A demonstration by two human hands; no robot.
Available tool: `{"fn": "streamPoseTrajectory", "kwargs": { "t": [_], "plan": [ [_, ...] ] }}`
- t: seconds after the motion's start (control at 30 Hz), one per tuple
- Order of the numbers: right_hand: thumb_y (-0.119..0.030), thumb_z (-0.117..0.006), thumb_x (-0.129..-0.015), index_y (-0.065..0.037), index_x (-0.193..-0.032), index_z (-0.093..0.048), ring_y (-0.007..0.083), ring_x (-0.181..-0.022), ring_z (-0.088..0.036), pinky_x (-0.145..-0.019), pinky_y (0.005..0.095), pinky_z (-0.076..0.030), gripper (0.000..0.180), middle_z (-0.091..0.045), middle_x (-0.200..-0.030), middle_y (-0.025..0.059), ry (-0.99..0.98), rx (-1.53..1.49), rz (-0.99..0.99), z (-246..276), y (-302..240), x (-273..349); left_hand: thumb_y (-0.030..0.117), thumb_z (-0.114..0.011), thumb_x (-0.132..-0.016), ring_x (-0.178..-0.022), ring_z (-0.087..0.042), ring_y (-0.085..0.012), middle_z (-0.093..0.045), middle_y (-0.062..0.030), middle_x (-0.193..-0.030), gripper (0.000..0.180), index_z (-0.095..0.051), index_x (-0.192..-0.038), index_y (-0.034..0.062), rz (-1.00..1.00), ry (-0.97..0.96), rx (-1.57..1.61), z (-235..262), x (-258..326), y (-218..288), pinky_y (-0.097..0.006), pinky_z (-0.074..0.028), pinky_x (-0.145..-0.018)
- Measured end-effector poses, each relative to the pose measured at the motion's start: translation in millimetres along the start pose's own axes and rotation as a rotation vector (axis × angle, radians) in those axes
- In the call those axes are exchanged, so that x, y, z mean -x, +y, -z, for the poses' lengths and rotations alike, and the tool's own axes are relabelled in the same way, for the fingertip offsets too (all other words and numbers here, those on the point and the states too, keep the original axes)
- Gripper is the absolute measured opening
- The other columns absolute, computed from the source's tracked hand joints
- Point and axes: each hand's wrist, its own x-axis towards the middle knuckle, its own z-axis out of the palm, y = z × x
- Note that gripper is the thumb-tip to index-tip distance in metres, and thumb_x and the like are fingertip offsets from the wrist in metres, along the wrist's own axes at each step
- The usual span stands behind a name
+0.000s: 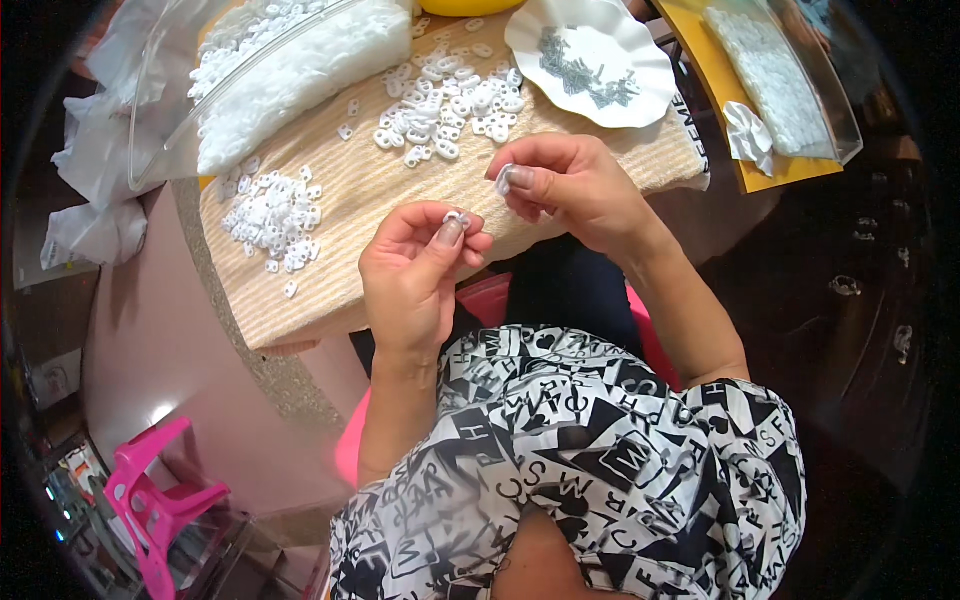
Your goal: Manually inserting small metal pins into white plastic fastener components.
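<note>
My left hand (412,268) pinches a small white plastic piece (456,217) between thumb and fingertips, just off the near edge of the beige woven mat (350,190). My right hand (570,185) holds another small white plastic piece (504,180) at its fingertips, a little above and to the right. The two hands are close together but apart. On the mat lie two loose heaps of white plastic pieces, one at the left (275,215) and one further back (445,105).
A white scalloped paper plate (540,35) with small grey metal parts (585,75) sits at the back right. A clear bag of white pieces (290,70) lies at the back left. A yellow tray (720,75) holds another clear bag. A pink plastic stool (150,500) stands at lower left.
</note>
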Motion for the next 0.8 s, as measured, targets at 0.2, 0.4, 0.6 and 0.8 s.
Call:
{"fn": "streamPoseTrajectory", "kwargs": {
  "t": [0.2,0.4,0.6,0.8],
  "plan": [
    [-0.009,-0.057,-0.082,0.002,-0.094,-0.058,0.0088,-0.064,-0.054,-0.057,0.0194,-0.044,0.017,-0.058,-0.076,0.0046,0.014,-0.092,-0.035,-8,0,3,0.001,-0.056,-0.081,-0.067,-0.058,-0.0149,-0.06,-0.0112,-0.08,0.01,-0.054,-0.089,-0.0025,-0.031,0.011,-0.041,0,0,-5,-0.022,-0.046,-0.057],
    [-0.004,-0.057,-0.08,0.003,-0.097,-0.058,0.0084,-0.064,-0.054,-0.056,0.0199,-0.045,0.019,-0.058,-0.074,0.004,0.054,0.057,-0.009,-14,-5,7,0.001,-0.058,-0.079,-0.061,-0.058,-0.0137,-0.06,-0.0109,-0.075,0.016,-0.056,-0.094,-0.0048,-0.008,0.065,-0.072,-3,4,0,-0.021,-0.046,-0.053],
    [-0.003,-0.058,-0.079,0.004,-0.097,-0.058,0.0064,-0.063,-0.053,-0.056,0.0185,-0.045,0.02,-0.058,-0.074,0.0028,0.077,0.2,0.028,-19,-7,9,-0.001,-0.057,-0.079,-0.062,-0.059,-0.0135,-0.061,-0.0111,-0.077,0.018,-0.056,-0.096,-0.0067,-0.053,0.106,-0.149,-7,5,3,-0.021,-0.048,-0.054],
    [-0.002,-0.06,-0.077,0.002,-0.09,-0.058,0.0037,-0.063,-0.052,-0.054,0.0181,-0.043,0.014,-0.058,-0.072,0.0001,0.094,0.176,0.041,-24,-11,13,-0.002,-0.057,-0.078,-0.063,-0.059,-0.0136,-0.061,-0.0105,-0.077,0.018,-0.056,-0.095,-0.0067,-0.092,0.112,-0.184,-6,6,2,-0.021,-0.048,-0.054]
  ]
}}
